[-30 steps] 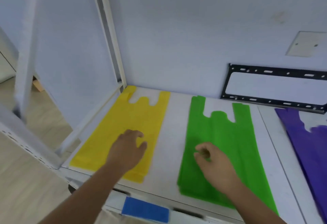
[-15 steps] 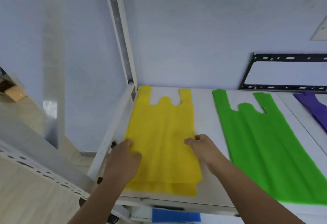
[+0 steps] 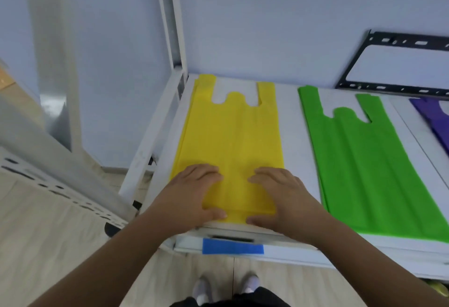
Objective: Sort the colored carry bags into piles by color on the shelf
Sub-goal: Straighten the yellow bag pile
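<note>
A pile of yellow carry bags (image 3: 230, 141) lies flat at the left end of the white shelf (image 3: 291, 136), handles toward the wall. My left hand (image 3: 192, 195) and my right hand (image 3: 279, 197) both press flat on the near end of this pile, thumbs along its front edge. To the right lies a green pile of bags (image 3: 364, 161). A purple bag pile (image 3: 435, 122) shows partly at the far right edge.
A white upright post (image 3: 170, 27) stands at the shelf's back left corner. A black metal bracket (image 3: 401, 64) leans on the wall behind the green pile. Blue tape (image 3: 233, 246) marks the shelf's front lip. My shoes (image 3: 226, 289) stand on the wooden floor below.
My right hand left the green pile and moved onto the yellow pile. Both hands now lie flat at the yellow pile's near end, closer to its front edge.
</note>
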A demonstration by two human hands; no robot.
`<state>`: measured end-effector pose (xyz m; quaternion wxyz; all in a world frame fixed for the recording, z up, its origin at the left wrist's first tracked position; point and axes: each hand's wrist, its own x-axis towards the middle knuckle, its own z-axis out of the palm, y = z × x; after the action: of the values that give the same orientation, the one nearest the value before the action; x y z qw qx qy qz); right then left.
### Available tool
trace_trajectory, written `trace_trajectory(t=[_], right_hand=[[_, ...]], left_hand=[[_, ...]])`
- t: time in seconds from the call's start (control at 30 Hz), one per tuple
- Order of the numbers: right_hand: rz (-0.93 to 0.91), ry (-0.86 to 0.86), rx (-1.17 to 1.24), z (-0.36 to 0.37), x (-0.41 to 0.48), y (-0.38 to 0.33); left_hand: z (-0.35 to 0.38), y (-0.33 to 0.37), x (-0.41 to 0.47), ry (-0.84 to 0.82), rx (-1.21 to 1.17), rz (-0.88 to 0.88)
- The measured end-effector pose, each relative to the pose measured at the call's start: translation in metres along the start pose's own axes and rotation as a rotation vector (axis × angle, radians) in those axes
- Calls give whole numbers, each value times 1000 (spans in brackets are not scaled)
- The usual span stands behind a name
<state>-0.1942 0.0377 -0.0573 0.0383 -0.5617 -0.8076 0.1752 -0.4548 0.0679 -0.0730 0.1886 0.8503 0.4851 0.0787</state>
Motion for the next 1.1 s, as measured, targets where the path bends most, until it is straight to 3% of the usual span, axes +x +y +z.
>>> trace_trajectory(t=[0.5,0.63,0.83,0.93,1.1], right_hand=[[-177,147,-203,14,4,-2],[-119,118,-162,12,4,-6],[-207,348,-291,22,4,-18],[-153,361,-273,28,7,-20],[21,276,-279,31,10,-26]], left_hand=[[-4,13,12,-54,153,193],[-7,13,13,-70,256,222],[0,8,19,29,509,411],[0,6,22,64,628,439],[-6,16,17,21,498,335]])
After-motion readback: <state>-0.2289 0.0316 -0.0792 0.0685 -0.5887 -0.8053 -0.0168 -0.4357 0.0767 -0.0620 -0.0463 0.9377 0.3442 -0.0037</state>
